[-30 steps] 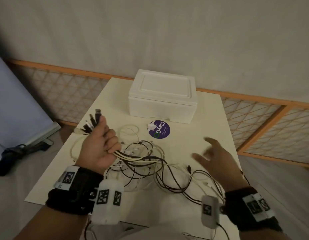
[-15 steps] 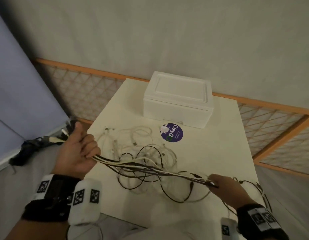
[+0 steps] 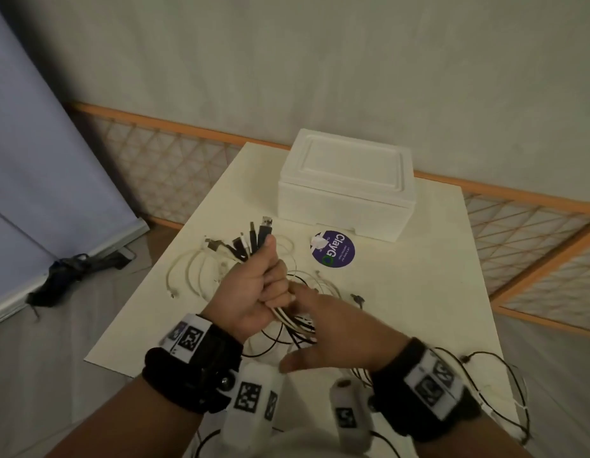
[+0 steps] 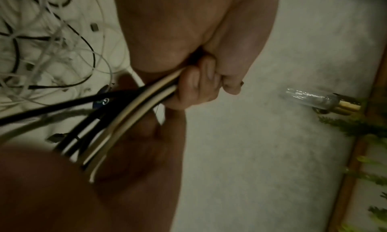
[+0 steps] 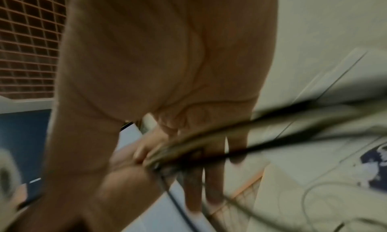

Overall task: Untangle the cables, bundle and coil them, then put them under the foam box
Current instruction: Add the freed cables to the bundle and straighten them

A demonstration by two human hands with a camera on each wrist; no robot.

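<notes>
Pale wall and lattice fencing back the white counter (image 3: 419,292), where the foam box (image 3: 346,190) sits beyond the fingers. Most cables (image 3: 201,272) sprawl in loops around and below both hands. Left hand (image 3: 254,289) has its fingers clamped on a bunch of cables, plugs (image 3: 254,236) poking above the thumb. Right hand (image 3: 340,332) lies just beside that fist, fingers straight, apart. Pulling now could likely tighten hidden knots, since loose loops cross.
</notes>
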